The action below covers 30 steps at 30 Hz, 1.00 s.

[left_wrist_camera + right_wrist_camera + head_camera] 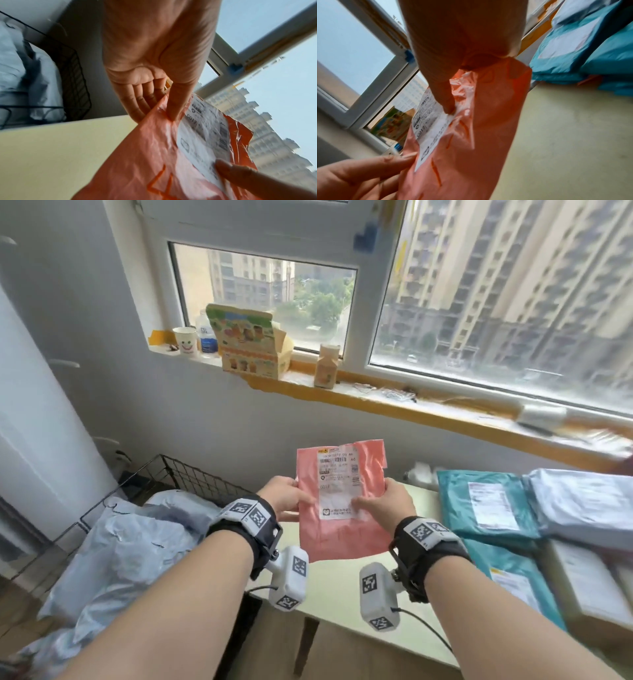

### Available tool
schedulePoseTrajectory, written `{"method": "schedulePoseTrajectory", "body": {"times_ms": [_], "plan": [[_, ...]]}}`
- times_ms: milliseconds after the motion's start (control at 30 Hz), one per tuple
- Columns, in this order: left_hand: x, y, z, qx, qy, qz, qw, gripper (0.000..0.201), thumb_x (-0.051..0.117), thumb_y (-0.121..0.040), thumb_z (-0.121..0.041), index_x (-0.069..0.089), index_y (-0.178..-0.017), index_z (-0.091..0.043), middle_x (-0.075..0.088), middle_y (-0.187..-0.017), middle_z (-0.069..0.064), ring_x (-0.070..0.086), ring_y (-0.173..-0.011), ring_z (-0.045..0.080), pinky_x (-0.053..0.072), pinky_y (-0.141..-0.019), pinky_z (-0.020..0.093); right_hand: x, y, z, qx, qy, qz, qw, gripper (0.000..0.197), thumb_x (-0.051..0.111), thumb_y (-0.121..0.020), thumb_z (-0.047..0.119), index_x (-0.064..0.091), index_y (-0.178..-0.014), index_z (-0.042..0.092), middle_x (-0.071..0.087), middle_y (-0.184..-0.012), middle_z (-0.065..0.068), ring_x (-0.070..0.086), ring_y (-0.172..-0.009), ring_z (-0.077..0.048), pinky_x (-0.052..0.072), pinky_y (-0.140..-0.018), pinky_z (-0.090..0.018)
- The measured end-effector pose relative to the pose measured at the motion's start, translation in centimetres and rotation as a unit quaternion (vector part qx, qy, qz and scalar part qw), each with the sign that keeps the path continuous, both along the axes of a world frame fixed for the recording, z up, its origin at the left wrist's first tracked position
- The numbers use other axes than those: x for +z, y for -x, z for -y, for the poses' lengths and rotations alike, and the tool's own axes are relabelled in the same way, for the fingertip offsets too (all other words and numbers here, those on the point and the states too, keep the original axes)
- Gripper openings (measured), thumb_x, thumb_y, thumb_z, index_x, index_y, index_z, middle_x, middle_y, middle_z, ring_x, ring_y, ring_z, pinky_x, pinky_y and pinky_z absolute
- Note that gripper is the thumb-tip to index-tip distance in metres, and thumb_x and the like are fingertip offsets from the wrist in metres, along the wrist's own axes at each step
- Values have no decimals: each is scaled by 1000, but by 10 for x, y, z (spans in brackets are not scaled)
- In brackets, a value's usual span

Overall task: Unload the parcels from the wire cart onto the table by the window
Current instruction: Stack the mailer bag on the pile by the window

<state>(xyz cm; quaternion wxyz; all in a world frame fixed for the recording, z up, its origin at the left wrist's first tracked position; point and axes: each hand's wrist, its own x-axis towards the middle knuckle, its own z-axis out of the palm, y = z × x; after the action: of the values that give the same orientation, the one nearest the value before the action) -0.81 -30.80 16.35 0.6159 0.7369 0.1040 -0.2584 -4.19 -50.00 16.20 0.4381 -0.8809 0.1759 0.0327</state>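
We hold one pink parcel [337,501] upright in the air above the near-left corner of the table [346,607], its long axis running top to bottom and its white shipping label [339,484] facing us, the barcode end up toward the window. Our left hand [286,497] pinches the parcel's left edge, thumb on the front and fingers [137,102] behind. Our right hand [390,505] grips the right edge the same way, its thumb pressed on the label's lower part. Both forearms reach forward, wrists level, each wearing a black band with a white marker block.

To the left stands the wire cart [178,474], one black basket with several grey parcels [126,546] heaped in it; we cannot count them. On the table's right side lie two teal parcels [486,505], at least one grey bag [582,505] overlapping them, and a whitish box [589,580].
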Motion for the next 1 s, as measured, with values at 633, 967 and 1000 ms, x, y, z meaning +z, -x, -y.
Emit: {"method": "schedulePoseTrajectory", "body": {"times_ms": [633, 967, 1000], "plan": [[-52, 33, 284, -217, -53, -77, 972, 13, 57, -84, 12, 63, -89, 1, 66, -107, 19, 67, -87, 25, 60, -67, 34, -33, 86, 263, -235, 79, -64, 967, 36, 59, -85, 11, 48, -119, 13, 61, -111, -8, 52, -85, -21, 40, -74, -29], [-73, 36, 325, -237, -108, -96, 961, 16, 63, -85, 4, 63, -101, 2, 68, -104, 16, 69, -88, 24, 60, -75, 38, -59, 92, 297, -228, 105, -90, 964, 25, 57, -91, 17, 52, -116, 14, 62, -108, -6, 53, -84, -19, 37, -71, -26], [-75, 36, 326, -239, -116, -95, 959, 19, 64, -85, 4, 63, -103, 3, 68, -103, 16, 70, -86, 23, 60, -74, 38, -60, 92, 298, -227, 108, -89, 964, 24, 56, -91, 18, 53, -114, 14, 62, -108, -6, 52, -84, -19, 36, -71, -26]]}}
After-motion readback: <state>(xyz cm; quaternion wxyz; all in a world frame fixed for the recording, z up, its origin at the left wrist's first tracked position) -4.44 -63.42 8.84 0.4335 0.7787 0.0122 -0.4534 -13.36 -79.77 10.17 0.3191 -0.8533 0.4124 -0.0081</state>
